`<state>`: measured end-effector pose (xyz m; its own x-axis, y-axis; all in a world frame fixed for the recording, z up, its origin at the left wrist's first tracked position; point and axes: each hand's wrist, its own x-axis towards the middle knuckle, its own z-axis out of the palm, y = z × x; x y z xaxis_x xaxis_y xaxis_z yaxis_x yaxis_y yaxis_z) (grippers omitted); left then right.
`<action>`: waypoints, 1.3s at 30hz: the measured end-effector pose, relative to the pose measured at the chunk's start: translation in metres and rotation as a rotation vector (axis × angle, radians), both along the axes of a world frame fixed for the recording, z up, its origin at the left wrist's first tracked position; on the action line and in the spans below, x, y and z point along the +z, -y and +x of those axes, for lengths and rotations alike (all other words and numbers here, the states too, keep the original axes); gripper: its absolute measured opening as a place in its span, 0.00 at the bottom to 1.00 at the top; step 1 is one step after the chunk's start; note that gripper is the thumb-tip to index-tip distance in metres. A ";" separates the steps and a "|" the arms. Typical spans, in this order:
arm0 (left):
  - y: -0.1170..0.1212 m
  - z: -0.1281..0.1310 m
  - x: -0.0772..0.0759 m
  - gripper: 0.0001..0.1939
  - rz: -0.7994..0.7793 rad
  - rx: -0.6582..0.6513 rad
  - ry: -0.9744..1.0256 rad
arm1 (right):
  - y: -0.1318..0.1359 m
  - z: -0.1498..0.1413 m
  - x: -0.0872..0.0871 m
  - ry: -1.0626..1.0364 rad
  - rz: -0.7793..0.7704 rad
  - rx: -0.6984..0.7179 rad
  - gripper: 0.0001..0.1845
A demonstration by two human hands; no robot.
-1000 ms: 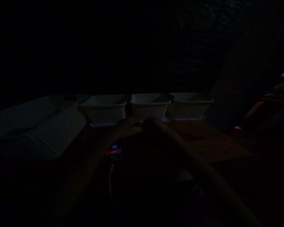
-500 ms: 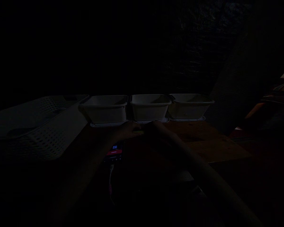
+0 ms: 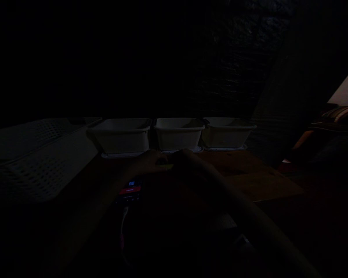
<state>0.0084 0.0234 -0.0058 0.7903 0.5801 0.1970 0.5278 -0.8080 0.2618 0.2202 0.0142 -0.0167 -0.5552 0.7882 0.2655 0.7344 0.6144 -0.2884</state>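
The view is very dark. My left hand (image 3: 151, 159) is in front of the middle white tub (image 3: 178, 139), its fingers curled and closed. Close beside it, my right hand (image 3: 185, 157) is also closed, its fingers mostly lost in shadow. Between the two hands shows a small yellowish strip (image 3: 168, 166), too dim to name. Below my left hand a lit phone (image 3: 130, 190) lies on the wooden table (image 3: 258, 179), a pale cable (image 3: 123, 218) plugged into its near end.
A left white tub (image 3: 121, 142) and a right white tub (image 3: 227, 138) flank the middle one, all on pale lids or trays. A white perforated basket (image 3: 55, 170) stands at far left. A dark sheet hangs behind; at right is a dim, cluttered area.
The view has shifted slightly, so tubs, phone and basket appear further left. Both hands stay close together, and the yellowish strip between them shows more brightly.
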 end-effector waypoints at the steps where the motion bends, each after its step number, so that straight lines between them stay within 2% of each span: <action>1: 0.001 0.000 0.000 0.14 -0.008 -0.020 0.007 | 0.002 0.000 0.001 -0.011 -0.031 0.022 0.07; 7: 0.002 0.001 0.001 0.17 -0.041 -0.017 0.013 | 0.021 0.003 0.010 -0.083 -0.158 0.117 0.15; 11: -0.001 -0.002 0.000 0.17 -0.077 -0.024 0.015 | 0.026 0.006 0.013 -0.137 -0.188 0.138 0.16; 20: -0.005 -0.006 0.001 0.13 -0.057 -0.047 0.025 | 0.010 0.006 0.010 -0.243 -0.141 0.097 0.17; 27: -0.007 -0.009 0.004 0.11 -0.142 -0.094 0.069 | 0.000 0.008 0.004 -0.254 -0.170 0.128 0.20; 32: -0.011 -0.009 0.001 0.12 -0.202 -0.050 0.089 | -0.007 0.013 0.002 -0.266 -0.125 0.105 0.22; 35: -0.015 -0.009 -0.003 0.12 -0.213 -0.040 0.096 | -0.012 0.015 0.001 -0.218 -0.118 0.100 0.19; 39: -0.017 -0.008 -0.007 0.12 -0.233 -0.038 0.107 | -0.011 0.014 0.002 -0.197 -0.213 0.134 0.14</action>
